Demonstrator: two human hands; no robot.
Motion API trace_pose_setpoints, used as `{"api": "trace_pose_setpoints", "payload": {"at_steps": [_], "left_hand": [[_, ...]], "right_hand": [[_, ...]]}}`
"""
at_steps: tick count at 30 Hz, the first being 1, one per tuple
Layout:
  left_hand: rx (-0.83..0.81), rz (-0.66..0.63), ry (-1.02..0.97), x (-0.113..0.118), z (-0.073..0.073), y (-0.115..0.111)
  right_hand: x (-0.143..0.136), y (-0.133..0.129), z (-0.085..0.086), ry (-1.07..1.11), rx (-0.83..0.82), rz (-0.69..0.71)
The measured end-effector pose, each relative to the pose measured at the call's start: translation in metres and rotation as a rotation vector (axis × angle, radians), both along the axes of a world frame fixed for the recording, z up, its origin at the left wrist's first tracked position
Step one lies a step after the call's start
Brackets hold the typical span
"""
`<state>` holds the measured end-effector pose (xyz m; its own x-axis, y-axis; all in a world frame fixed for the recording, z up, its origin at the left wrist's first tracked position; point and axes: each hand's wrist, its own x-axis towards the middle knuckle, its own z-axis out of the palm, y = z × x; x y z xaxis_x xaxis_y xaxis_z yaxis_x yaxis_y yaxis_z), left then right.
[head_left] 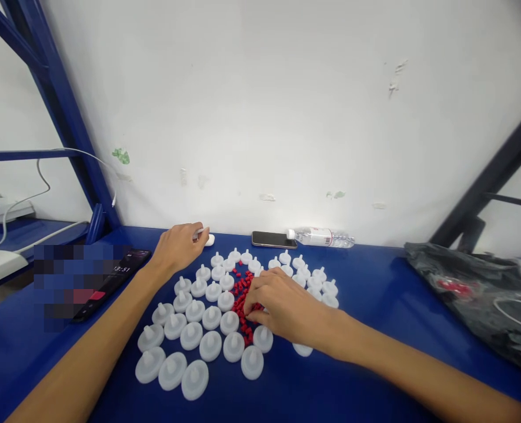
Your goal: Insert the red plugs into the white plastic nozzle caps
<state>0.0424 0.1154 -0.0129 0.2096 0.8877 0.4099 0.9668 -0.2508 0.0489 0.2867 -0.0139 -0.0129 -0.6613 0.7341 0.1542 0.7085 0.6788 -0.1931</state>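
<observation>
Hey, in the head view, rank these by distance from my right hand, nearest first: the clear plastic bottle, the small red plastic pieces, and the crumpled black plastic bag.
1. Small red plastic pieces, immediately left of your right hand.
2. Clear plastic bottle, lying beyond the hand, near the white wall.
3. Crumpled black plastic bag, well off to the right.
</observation>
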Motion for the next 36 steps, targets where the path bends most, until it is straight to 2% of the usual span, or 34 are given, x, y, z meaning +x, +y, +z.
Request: {"api": "trace_pose_setpoints", "payload": {"at_steps": [5, 13, 23, 27, 30, 32, 36], "left_hand": [[0.000, -0.005, -0.008, 0.000, 0.001, -0.001], [0.041, 0.012, -0.029, -0.004, 0.006, -0.003], [0.056, -0.032, -0.076, 0.000, 0.011, -0.008], [0.071, -0.068, -0.142, 0.003, 0.012, -0.010], [0.120, -0.097, -0.235, 0.006, 0.024, -0.018], [0.185, -0.113, -0.334, 0.010, 0.039, -0.033], [0.277, -0.182, -0.574, 0.032, 0.079, -0.091]], "right_hand": [[-0.002, 0.001, 0.000, -0.023, -0.004, 0.002], [0.014, 0.003, 0.015, 0.018, 0.020, -0.006], [0.010, 0.003, -0.004, 0.018, 0.041, 0.020], [0.010, 0.004, -0.004, 0.034, 0.059, 0.053], [0.012, 0.005, 0.003, 0.088, 0.077, 0.038], [0.016, 0.005, 0.011, 0.148, 0.084, 0.006], [0.028, 0.006, 0.034, 0.275, 0.082, -0.042]]}}
